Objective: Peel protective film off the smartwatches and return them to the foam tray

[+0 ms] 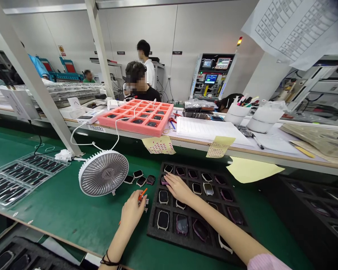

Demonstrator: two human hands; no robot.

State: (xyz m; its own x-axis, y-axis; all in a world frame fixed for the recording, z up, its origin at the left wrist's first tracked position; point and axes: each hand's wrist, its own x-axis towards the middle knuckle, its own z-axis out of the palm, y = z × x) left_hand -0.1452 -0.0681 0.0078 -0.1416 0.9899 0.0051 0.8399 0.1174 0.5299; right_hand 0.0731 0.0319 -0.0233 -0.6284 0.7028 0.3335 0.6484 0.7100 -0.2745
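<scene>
My left hand (133, 210) rests on the green mat, fingers closed around a thin orange tool (142, 194) whose tip points up and right. My right hand (178, 186) reaches over the black foam tray (154, 225), fingers bent down onto a watch case (164, 180) in a cell near the tray's upper left. The tray holds several watch cases in rows, some white-rimmed, some purple. Three loose watch cases (139, 177) lie on the mat just left of the tray.
A small white desk fan (103, 177) stands left of my hands, its cable running up to the shelf. Clear plastic trays (19, 180) lie at far left. A pink foam tray (138, 117), papers and cups sit on the raised shelf. Other people work behind it.
</scene>
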